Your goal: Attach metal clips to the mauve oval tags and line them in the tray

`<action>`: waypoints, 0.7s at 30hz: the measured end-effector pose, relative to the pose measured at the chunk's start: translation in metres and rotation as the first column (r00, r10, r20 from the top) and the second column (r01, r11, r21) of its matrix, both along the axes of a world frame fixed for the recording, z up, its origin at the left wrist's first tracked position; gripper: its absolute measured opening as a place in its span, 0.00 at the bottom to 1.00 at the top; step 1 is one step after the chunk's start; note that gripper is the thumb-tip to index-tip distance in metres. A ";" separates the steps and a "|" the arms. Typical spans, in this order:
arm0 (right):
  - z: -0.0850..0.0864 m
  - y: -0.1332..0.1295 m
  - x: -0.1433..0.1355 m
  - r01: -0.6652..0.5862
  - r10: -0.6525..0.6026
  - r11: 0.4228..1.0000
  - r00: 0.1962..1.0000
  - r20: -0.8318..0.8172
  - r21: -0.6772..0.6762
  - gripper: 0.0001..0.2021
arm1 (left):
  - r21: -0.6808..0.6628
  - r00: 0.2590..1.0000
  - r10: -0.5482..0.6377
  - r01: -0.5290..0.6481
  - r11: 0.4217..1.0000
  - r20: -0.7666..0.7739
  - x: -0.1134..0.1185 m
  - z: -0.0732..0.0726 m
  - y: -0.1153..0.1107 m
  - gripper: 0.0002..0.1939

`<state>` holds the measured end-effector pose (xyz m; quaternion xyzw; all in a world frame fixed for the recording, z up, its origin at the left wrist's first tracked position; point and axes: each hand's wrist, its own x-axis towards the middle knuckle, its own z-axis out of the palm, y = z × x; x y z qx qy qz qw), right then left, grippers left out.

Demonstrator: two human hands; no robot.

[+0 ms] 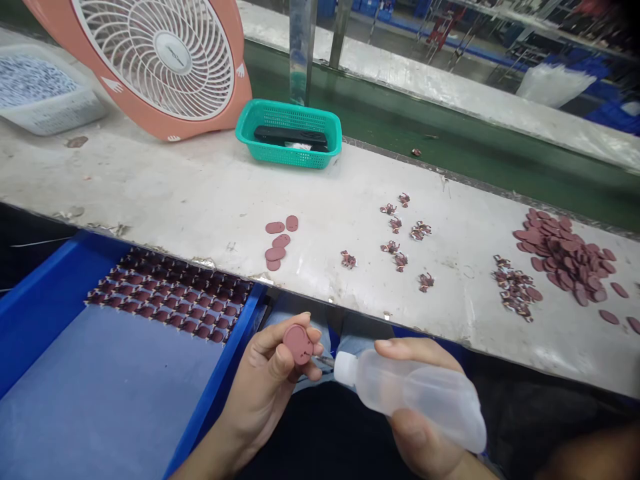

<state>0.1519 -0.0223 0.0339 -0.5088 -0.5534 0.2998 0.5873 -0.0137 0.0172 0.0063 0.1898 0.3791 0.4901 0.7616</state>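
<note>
My left hand (270, 367) is pinched narrow on a reddish-brown disc (299, 343), thumb on the near side and fingers behind its edge. The disc is in front of the worktop (320, 200), above my lap, its flat face toward me with small dark marks near its lower right edge. My right hand (427, 443) is wrapped around a translucent squeeze bottle (420, 393), thumb below and fingers above, the white cap toward the disc. Its thin nozzle (326, 361) points at my left fingertips; I can't tell whether it touches the disc. I see no writing on the bottle.

Just beyond the worktop's near edge lie a few loose discs (275, 254), then scattered small clustered parts (395, 225), and at far right a heap of discs (565, 257). To my left, a blue tray (45, 300) holds rows of brown pieces (170, 293). Farther back, a green basket (289, 159) stands beside an orange fan (239, 100), whose hub has lettering too small to read.
</note>
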 end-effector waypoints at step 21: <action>-0.005 -0.002 0.007 -0.031 0.028 0.999 0.996 -0.082 -0.033 0.17 | -0.040 1.000 -0.004 0.003 0.999 -0.016 0.000 0.003 -0.002 0.21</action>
